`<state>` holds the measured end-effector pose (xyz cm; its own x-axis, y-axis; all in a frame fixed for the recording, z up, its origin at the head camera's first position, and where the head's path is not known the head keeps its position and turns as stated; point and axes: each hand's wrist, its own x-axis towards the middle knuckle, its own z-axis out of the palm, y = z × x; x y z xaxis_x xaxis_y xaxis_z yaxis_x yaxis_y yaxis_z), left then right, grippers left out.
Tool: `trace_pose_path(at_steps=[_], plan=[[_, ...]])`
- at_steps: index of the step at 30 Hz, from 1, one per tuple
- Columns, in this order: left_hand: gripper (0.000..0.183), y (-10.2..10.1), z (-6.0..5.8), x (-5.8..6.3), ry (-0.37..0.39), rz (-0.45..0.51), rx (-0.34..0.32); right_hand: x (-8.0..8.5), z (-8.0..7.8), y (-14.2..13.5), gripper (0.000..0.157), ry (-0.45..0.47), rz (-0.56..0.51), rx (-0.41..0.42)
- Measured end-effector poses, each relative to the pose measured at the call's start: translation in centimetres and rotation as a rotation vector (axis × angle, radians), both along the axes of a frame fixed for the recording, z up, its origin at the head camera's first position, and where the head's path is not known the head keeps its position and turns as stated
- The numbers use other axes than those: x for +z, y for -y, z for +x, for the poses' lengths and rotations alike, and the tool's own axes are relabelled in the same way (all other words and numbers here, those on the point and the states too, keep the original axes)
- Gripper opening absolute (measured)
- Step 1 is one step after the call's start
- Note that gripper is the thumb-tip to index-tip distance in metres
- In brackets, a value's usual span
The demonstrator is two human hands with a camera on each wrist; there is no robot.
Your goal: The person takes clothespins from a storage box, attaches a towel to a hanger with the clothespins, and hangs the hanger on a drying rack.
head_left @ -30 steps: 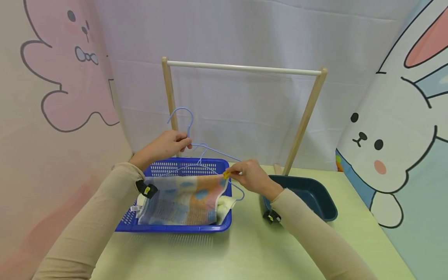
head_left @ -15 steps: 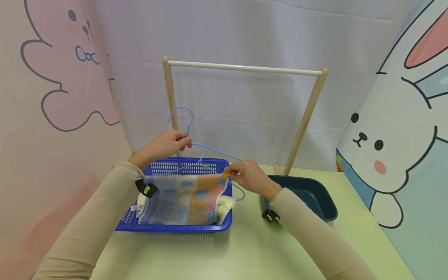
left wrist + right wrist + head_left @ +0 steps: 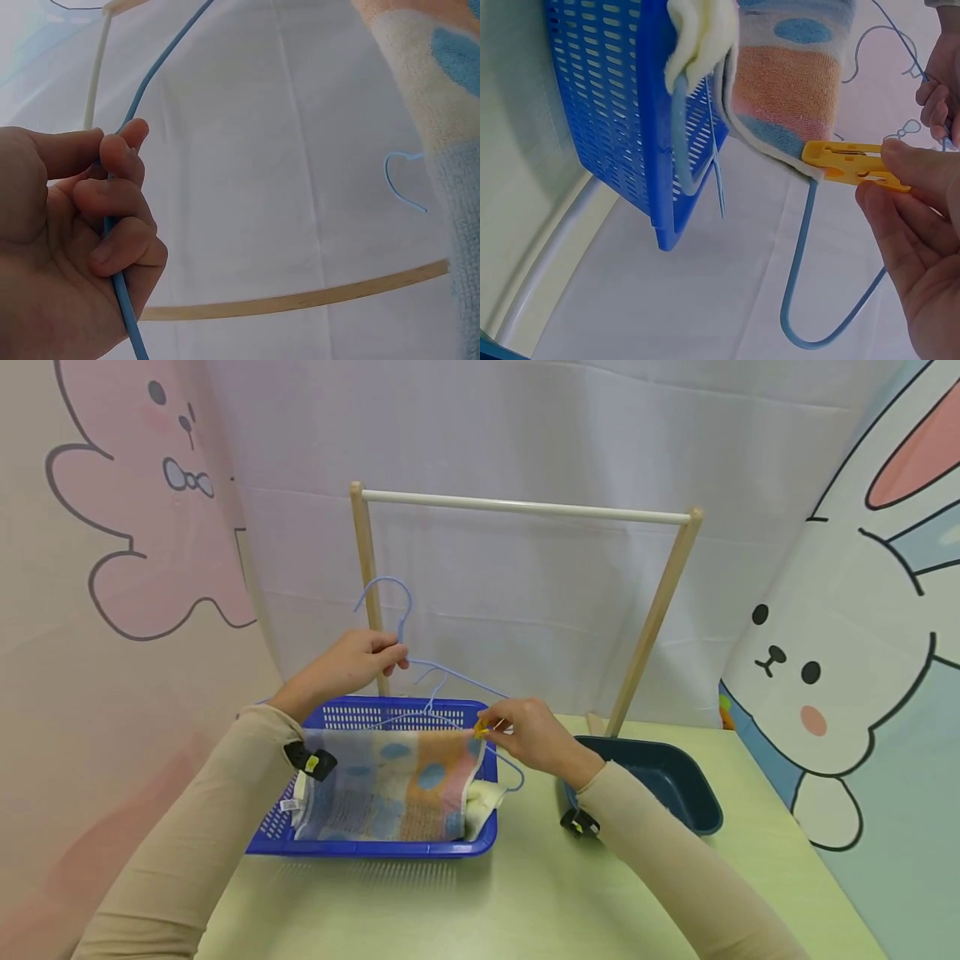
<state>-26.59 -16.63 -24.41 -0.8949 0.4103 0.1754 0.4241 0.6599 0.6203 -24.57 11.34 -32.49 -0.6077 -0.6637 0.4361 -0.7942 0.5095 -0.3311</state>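
Observation:
My left hand (image 3: 360,664) grips a light blue clothes hanger (image 3: 459,677) near its neck, the hook rising above my fingers. From the hanger hangs a patchwork-coloured towel (image 3: 390,785), overlapping the basket below it. At the towel's upper right corner my right hand (image 3: 536,735) pinches a yellow clothespin (image 3: 847,161) between thumb and fingers. In the right wrist view, the pin's tip bites the towel edge, and the hanger's rounded end (image 3: 801,341) dips below it. The left wrist view shows my fingers (image 3: 120,199) curled round the hanger wire.
A blue plastic basket (image 3: 375,850) holds a pale yellow cloth (image 3: 483,802) and another blue hanger (image 3: 429,706). A dark teal basin (image 3: 675,777) stands to the right. Behind them rises a wooden rack with a white rail (image 3: 525,507), before a white curtain.
My left hand and the hanger's hook have risen slightly and shifted a little left; the towel's top edge has lifted with them. My right hand keeps pinching the clothespin, nearly in place.

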Motion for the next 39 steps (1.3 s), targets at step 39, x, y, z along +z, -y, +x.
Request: trace_pose_path(at_steps=[39], plan=[[0.035,0.8,0.4,1.9,-0.07,0.021,0.019,0.7,0.3,-3.8,0.016,-0.083,-0.021,-0.016]])
